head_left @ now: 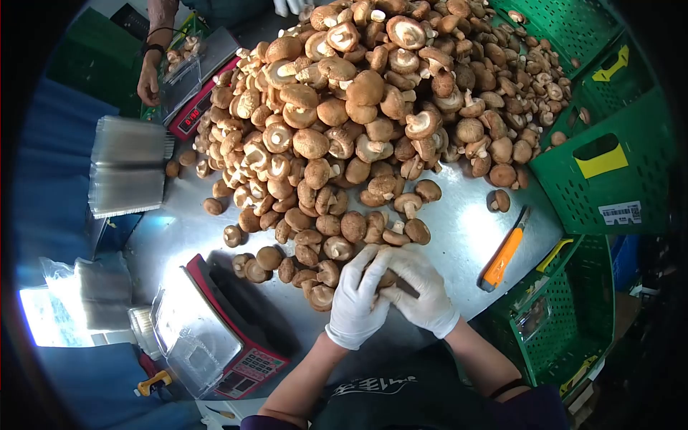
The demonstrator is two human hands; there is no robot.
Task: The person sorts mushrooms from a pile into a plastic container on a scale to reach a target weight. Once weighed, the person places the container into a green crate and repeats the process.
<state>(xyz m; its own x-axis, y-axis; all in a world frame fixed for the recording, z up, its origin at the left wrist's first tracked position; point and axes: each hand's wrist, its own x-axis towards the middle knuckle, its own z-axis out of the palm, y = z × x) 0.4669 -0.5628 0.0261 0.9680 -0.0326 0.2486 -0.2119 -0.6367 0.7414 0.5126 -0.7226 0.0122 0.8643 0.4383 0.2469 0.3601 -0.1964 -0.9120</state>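
Note:
Both hands wear white gloves and meet at the near edge of a large pile of brown shiitake mushrooms (337, 132). My left hand (358, 301) is closed, its fingers curled against those of the other hand. Closed from the other side, my right hand (419, 287) has its fingertips touching the left ones. Between them a brown mushroom (389, 278) shows in part; the gloves cover the rest. Loose mushrooms, such as a pale-gilled one (321, 297), lie just left of my left hand on the metal table (459, 269).
An orange utility knife (505, 254) lies at right. Green crates (602, 179) line the right side. A red scale (247, 369) bearing a clear plastic tray (197, 337) stands near left. Stacked clear trays (127, 165), another scale (190, 115) and another person's hand (148, 87) are farther left.

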